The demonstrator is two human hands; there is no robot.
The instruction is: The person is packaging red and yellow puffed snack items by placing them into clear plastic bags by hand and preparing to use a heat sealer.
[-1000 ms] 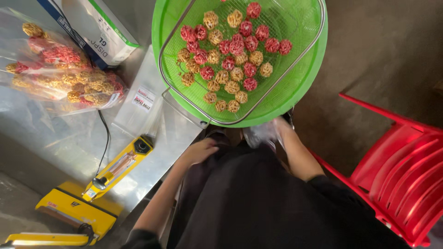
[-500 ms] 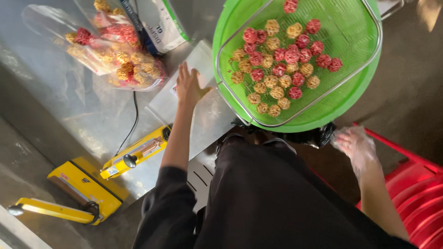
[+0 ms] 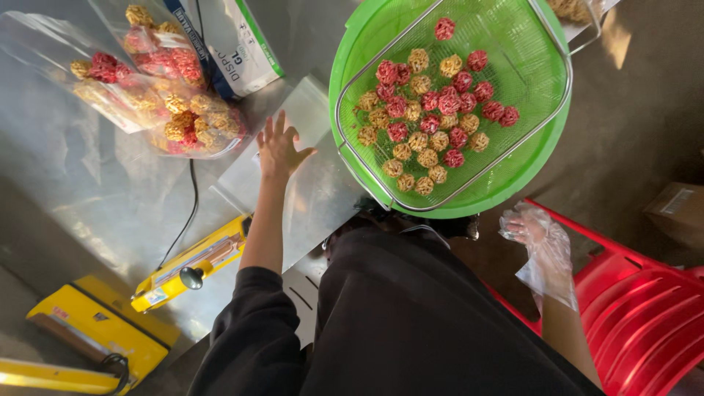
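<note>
We see a green basin (image 3: 513,194) at upper right holding a wire basket (image 3: 565,88) of red and tan snack balls (image 3: 429,121); filled clear bags (image 3: 158,103) lie upper left. We judge bagging is in hand: our left hand (image 3: 280,149), fingers spread and empty, presses the flat empty bags (image 3: 315,191) at centre, so next we must lift one. Our right hand (image 3: 532,231), in a loose plastic glove, hangs open and empty at lower right. Half a second earlier the left hand lay lower on that stack.
</note>
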